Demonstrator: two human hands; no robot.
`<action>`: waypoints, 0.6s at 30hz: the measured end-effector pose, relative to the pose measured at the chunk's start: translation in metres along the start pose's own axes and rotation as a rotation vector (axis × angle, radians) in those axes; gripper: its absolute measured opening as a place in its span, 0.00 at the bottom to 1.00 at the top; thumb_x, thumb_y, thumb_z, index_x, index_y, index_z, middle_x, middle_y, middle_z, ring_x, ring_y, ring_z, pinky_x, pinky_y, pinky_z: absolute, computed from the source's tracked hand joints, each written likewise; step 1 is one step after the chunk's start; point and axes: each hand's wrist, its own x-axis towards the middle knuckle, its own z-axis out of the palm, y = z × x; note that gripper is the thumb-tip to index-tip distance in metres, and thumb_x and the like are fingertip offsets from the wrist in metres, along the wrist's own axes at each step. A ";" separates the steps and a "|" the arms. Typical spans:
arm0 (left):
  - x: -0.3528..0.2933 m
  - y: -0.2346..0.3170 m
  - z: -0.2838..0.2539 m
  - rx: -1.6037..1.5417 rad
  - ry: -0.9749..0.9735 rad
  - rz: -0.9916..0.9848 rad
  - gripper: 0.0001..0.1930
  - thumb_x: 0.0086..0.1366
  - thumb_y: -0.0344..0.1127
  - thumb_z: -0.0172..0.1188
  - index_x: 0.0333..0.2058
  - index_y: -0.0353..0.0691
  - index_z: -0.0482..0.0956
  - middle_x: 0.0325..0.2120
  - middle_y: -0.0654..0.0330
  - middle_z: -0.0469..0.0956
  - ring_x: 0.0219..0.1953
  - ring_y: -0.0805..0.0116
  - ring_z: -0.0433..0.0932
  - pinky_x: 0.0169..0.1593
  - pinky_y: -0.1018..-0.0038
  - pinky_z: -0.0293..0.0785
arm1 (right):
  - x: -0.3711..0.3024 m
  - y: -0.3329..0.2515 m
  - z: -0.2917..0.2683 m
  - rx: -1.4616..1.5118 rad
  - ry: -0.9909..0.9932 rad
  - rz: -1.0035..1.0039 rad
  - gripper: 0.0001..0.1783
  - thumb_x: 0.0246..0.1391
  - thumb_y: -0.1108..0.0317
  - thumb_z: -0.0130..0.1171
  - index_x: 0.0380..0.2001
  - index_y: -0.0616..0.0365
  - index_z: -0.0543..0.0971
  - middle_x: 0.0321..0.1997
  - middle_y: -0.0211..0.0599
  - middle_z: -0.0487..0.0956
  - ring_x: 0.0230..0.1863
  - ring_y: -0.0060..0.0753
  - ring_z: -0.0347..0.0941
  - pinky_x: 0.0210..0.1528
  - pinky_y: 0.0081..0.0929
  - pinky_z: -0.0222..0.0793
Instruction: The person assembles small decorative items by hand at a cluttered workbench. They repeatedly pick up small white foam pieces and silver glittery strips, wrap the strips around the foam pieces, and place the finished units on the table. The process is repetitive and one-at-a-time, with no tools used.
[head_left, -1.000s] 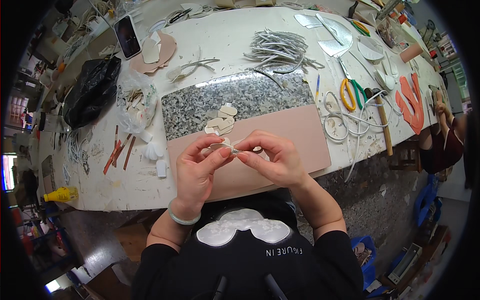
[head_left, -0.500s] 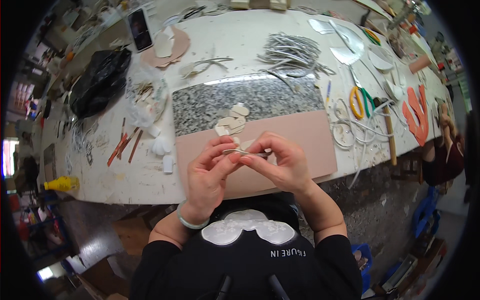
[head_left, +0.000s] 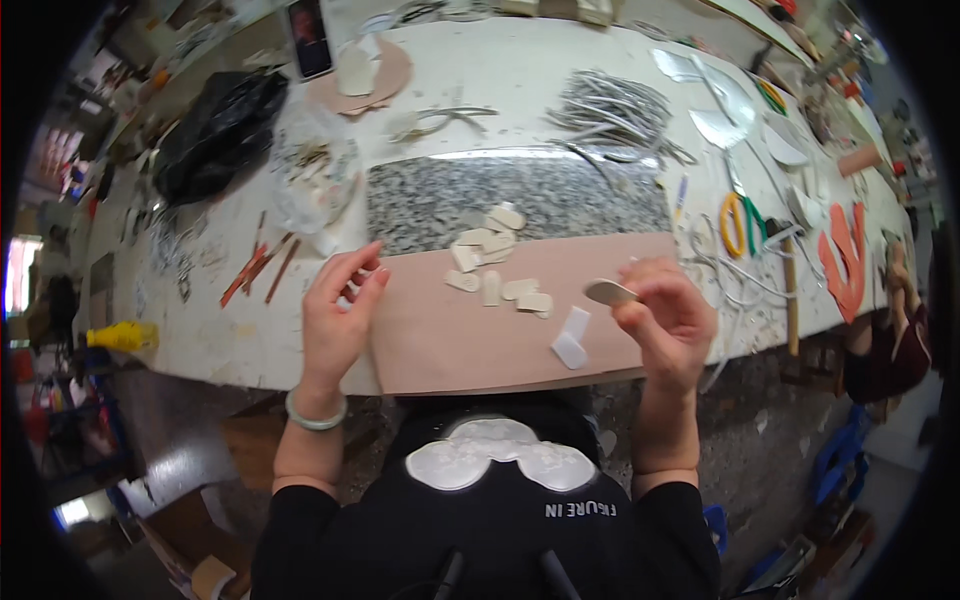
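My right hand (head_left: pixel 668 318) pinches a small beige rounded tab (head_left: pixel 606 292) between thumb and fingers, above the right side of a pink sheet (head_left: pixel 440 350). Two joined or overlapping white slips (head_left: pixel 572 340) lie on the sheet beneath it. Several loose beige tabs (head_left: pixel 491 289) are spread and piled across the sheet and the speckled stone slab (head_left: pixel 420 200) behind. Off the sheet's left edge is my left hand (head_left: pixel 340 310), fingers curved and thumb apart. Something white shows between its fingers, mostly hidden; no grip on it is visible.
A clear plastic bag (head_left: pixel 318 170) and a black bag (head_left: pixel 220 135) sit at left, beyond reddish strips (head_left: pixel 258 268). Silver cords (head_left: pixel 610 110) are heaped at the back. On the right lie scissors (head_left: pixel 735 222), a wooden handle (head_left: pixel 791 300) and white cord (head_left: pixel 735 275).
My hands have parted from the middle of the sheet, the left going left and the right going right with a tab. The white slips and more tabs now show. The view has shifted slightly.
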 end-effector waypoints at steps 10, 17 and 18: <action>-0.008 0.064 0.104 0.046 -0.592 0.688 0.17 0.56 0.33 0.64 0.45 0.37 0.77 0.39 0.57 0.74 0.43 0.58 0.71 0.45 0.68 0.72 | -0.021 -0.004 -0.020 -0.175 -0.044 0.207 0.07 0.56 0.71 0.60 0.35 0.64 0.76 0.32 0.32 0.76 0.35 0.23 0.68 0.39 0.21 0.63; -0.007 0.053 0.112 0.204 -0.650 0.761 0.16 0.55 0.30 0.65 0.43 0.35 0.77 0.36 0.57 0.74 0.38 0.58 0.72 0.41 0.67 0.73 | -0.043 -0.008 -0.037 0.057 0.032 0.506 0.08 0.63 0.72 0.52 0.43 0.62 0.69 0.29 0.33 0.77 0.28 0.14 0.68 0.28 0.12 0.62; -0.007 0.051 0.111 0.205 -0.602 0.738 0.16 0.55 0.30 0.65 0.43 0.35 0.77 0.35 0.57 0.74 0.37 0.58 0.73 0.39 0.67 0.73 | -0.045 -0.006 -0.038 0.082 0.023 0.529 0.08 0.64 0.72 0.50 0.44 0.62 0.68 0.29 0.34 0.77 0.26 0.13 0.67 0.25 0.11 0.60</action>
